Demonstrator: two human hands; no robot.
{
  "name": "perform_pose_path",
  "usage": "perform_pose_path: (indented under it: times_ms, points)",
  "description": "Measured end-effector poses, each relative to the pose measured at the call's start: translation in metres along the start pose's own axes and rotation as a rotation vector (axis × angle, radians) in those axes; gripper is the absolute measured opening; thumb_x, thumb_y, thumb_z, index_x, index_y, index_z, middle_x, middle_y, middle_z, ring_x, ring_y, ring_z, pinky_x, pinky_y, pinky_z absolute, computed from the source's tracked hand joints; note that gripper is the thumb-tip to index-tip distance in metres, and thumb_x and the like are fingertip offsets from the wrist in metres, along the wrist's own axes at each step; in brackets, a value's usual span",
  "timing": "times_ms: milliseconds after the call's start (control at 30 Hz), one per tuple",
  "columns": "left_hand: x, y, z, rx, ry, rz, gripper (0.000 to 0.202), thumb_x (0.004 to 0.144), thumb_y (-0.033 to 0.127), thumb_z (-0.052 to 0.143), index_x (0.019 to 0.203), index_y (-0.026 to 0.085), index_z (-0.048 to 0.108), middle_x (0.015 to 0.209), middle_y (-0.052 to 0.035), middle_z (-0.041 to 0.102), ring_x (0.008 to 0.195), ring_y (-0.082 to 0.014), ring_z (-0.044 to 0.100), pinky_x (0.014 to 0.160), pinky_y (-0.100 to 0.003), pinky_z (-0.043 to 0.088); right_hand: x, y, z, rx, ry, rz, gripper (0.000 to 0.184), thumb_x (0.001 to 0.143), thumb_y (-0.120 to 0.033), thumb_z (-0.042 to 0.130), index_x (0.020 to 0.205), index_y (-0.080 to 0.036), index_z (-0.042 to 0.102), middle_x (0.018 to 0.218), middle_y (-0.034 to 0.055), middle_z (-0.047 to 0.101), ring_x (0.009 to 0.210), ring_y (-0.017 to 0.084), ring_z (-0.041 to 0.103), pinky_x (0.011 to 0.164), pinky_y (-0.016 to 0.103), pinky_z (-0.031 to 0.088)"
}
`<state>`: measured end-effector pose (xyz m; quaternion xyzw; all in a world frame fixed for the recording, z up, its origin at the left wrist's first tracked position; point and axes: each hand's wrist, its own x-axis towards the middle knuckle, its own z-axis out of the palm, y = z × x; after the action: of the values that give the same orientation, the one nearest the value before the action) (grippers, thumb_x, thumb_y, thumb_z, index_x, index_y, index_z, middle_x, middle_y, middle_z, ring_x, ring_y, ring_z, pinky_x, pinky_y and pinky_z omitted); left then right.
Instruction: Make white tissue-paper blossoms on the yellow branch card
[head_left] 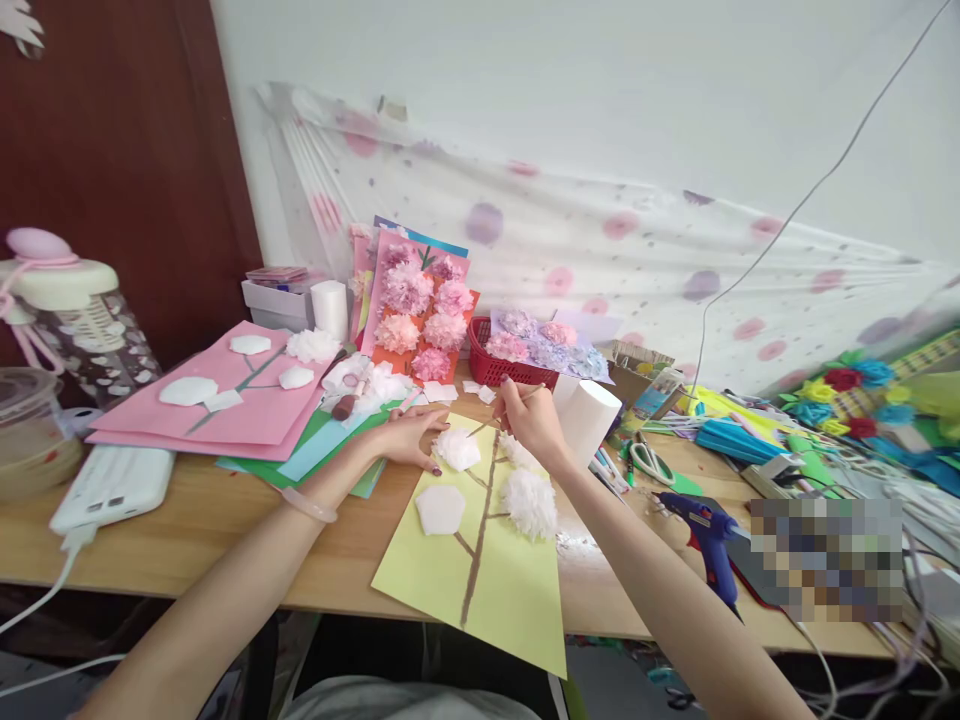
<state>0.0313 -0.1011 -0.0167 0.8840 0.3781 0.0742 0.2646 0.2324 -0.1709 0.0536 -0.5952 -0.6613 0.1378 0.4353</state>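
A sheet of yellow paper (517,610) lies in front of me, with a brown stem and branches drawn on it. My left hand (412,437) rests at its upper left edge, fingers apart, beside a partly ruffled white tissue flower (458,449). My right hand (529,418) is closed around a thin brownish stick (478,429), whose end points toward that flower. A fluffy white tissue flower (529,503) sits on the right branch, another lies partly hidden under my right hand. At lower left is a flat white tissue piece (440,510).
Pink paper (255,410) with white tissue pieces lies to the left, near a power bank (114,488). A red basket (480,350) and finished flower cards (382,262) stand behind. On the right are a tissue roll (592,420), scissors (651,463) and a blue glue gun (709,535).
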Motion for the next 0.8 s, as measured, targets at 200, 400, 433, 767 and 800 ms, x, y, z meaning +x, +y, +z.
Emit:
perform_pose_path:
  times_ms: [200,400,433,767,800]
  points:
    - [-0.003,-0.007,-0.011,-0.076,0.038,0.040,0.086,0.065,0.033,0.075,0.141,0.024,0.037,0.132,-0.0088,0.059,0.138,-0.0322,0.031,0.112,-0.050,0.017,-0.010,0.025,-0.008,0.463,0.055,0.077,0.056,0.090,-0.054,0.042,0.048,-0.018,0.051,0.039,-0.0006,0.046,0.035,0.010,0.041,0.039,0.023,0.032]
    - [0.007,-0.038,-0.057,0.001,0.531,-0.137,0.039,0.075,0.020,0.057,0.114,0.018,0.060,0.109,-0.0080,0.070,0.105,-0.0251,0.063,0.093,-0.036,0.043,-0.032,0.076,-0.005,0.392,0.040,-0.023,0.039,0.094,-0.044,0.040,0.068,-0.019,0.055,0.063,0.0010,0.054,0.053,0.013,0.051,0.050,0.026,0.041]
    - [0.011,-0.042,-0.062,0.060,0.597,-0.176,0.034,0.075,0.018,0.056,0.108,0.018,0.063,0.106,-0.0080,0.071,0.102,-0.0249,0.064,0.092,-0.035,0.044,-0.036,0.082,-0.005,0.298,0.074,-0.074,0.035,0.095,-0.039,0.039,0.072,-0.019,0.055,0.066,0.0015,0.055,0.057,0.014,0.052,0.053,0.027,0.042]
    - [0.035,-0.057,-0.035,0.477,0.632,-0.269,0.024,0.081,0.034,0.052,0.089,0.019,0.070,0.109,-0.0156,0.068,0.117,-0.0393,0.046,0.098,-0.061,0.017,-0.041,0.090,-0.021,-0.166,0.052,-0.522,0.017,0.088,-0.011,0.041,0.082,-0.021,0.053,0.075,0.0040,0.058,0.067,0.016,0.055,0.061,0.027,0.042]
    - [0.035,-0.059,-0.033,0.462,0.597,-0.273,0.024,0.082,0.032,0.050,0.083,0.018,0.069,0.105,-0.0150,0.070,0.117,-0.0385,0.046,0.098,-0.063,0.014,-0.042,0.090,-0.021,-0.165,0.067,-0.527,0.017,0.088,-0.011,0.041,0.081,-0.021,0.052,0.074,0.0038,0.057,0.066,0.015,0.055,0.060,0.027,0.041]
